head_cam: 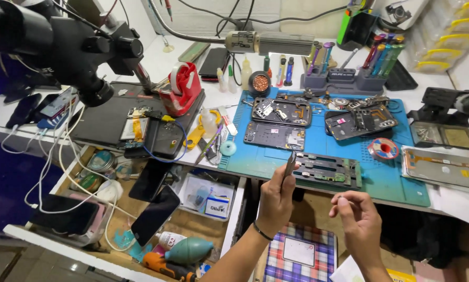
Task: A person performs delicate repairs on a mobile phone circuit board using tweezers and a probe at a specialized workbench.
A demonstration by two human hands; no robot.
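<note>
Head view: left hand (276,201) grips thin dark tool (289,163), tip indistinct.

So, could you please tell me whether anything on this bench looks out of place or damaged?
Several phones lie opened up on the blue mat, boards bare. Two dark phones lean loosely in the open drawer among tangled white cables. The left hand holds a thin dark tool; nothing looks spilled.

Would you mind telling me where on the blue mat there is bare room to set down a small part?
The blue mat is bare along its front left, below the opened phone and left of the clamp jig. Another bare patch lies at front right, below the solder spool. The back, around the phone frames and tool rack, is crowded.
</note>
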